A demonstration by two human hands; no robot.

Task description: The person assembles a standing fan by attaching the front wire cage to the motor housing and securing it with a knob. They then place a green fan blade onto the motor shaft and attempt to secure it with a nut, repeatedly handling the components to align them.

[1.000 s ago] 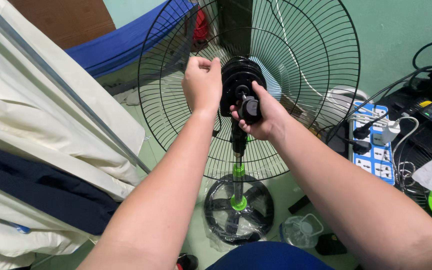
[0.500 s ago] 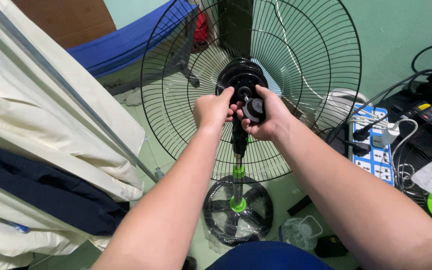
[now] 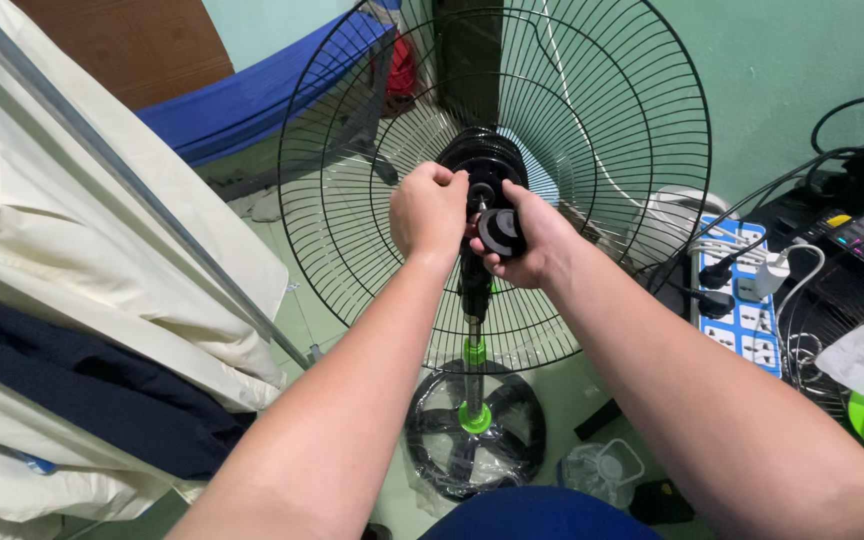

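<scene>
- Pedestal fan, blades off, stands upright on the green floor; its black rear wire guard is mounted round the motor hub at chest height in front of the person.
- The right hand holds a round black plastic nut just in front of the hub, fingers curled round its rim and pinching it.
- The left hand is closed into a loose fist against the left side of the hub, fingers pressed together; whether they grip the shaft or only steady the housing cannot be told.
- Judged from the grip, the piece wants to be kept square to the shaft and turned by the fingertips alone, while the other hand stops the hub from swivelling on its neck.
- Below, the chrome pole with green collars drops to a round black base partly wrapped in clear plastic.
- To the right, a blue-and-white power strip with plugs and tangled cables lies near; a second wire guard rests beside it.
- To the left, cream and dark blue cloth hangs close; a blue cot sits behind the guard.
- The guard wires crowd both wrists, and the cables lie near the base.
</scene>
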